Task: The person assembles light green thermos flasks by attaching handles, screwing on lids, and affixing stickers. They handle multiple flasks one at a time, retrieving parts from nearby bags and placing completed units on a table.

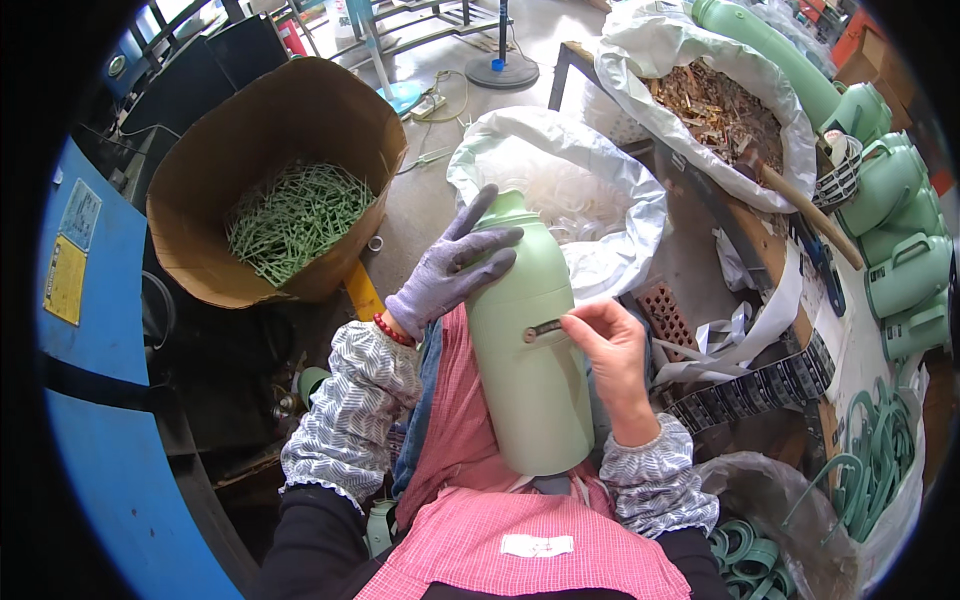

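A pale green plastic flask body (521, 382) lies across my lap, its neck pointing away from me. My left hand (456, 266), in a grey-purple glove, rests on its shoulder beside the neck with the fingers spread. Bare and ungloved, my right hand (611, 349) pinches the right end of a small dark label strip (546, 329) between thumb and forefinger, against the flask's side. The strip's left end lies on the green surface. A long band of dark labels (757, 390) hangs over the edge of the bench at the right.
A cardboard box (225, 120) of thin green plastic sticks stands front left, beside a blue machine (105, 300). White sacks (615, 270) stand ahead. On the right bench (825, 315) are a hammer (814, 214) and green jugs (907, 266); green handles (862, 465) fill a bag.
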